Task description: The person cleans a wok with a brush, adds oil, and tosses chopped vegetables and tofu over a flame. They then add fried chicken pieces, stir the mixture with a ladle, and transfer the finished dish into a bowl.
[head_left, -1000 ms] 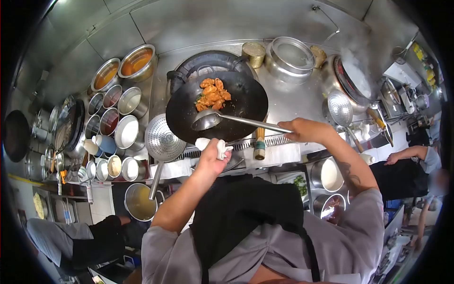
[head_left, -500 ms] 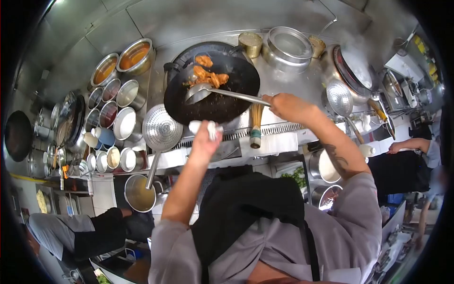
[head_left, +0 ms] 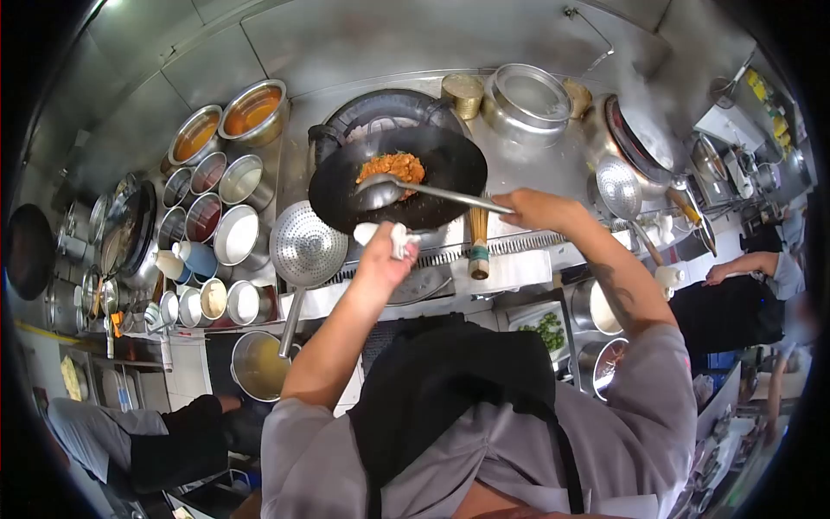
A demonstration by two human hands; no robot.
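Observation:
A black wok (head_left: 337, 195) tilts over the burner, with orange-brown saucy pieces of food (head_left: 393, 169) gathered in its middle. My left hand (head_left: 387, 259) is closed around a folded white cloth (head_left: 399, 240) at the wok's near edge; the part it grips is covered by cloth and fingers. In my right hand (head_left: 532, 212) is the end of a long steel ladle handle. The bowl of the ladle (head_left: 378, 192) rests in the wok, against the near side of the food. A bamboo wok brush (head_left: 479, 246) lies just right of the wok.
To the left lies a perforated strainer (head_left: 309, 245), beside several steel seasoning pots (head_left: 237, 230). Two bowls of orange liquid (head_left: 253, 112) stand behind them. A lidded pot (head_left: 532, 99) and another strainer (head_left: 619, 186) are on the right. Other people (head_left: 726, 303) work at both sides.
The food has dropped from airborne, scattered pieces into one heap in the wok. The wok sits flatter, and the ladle bowl has moved in against the food.

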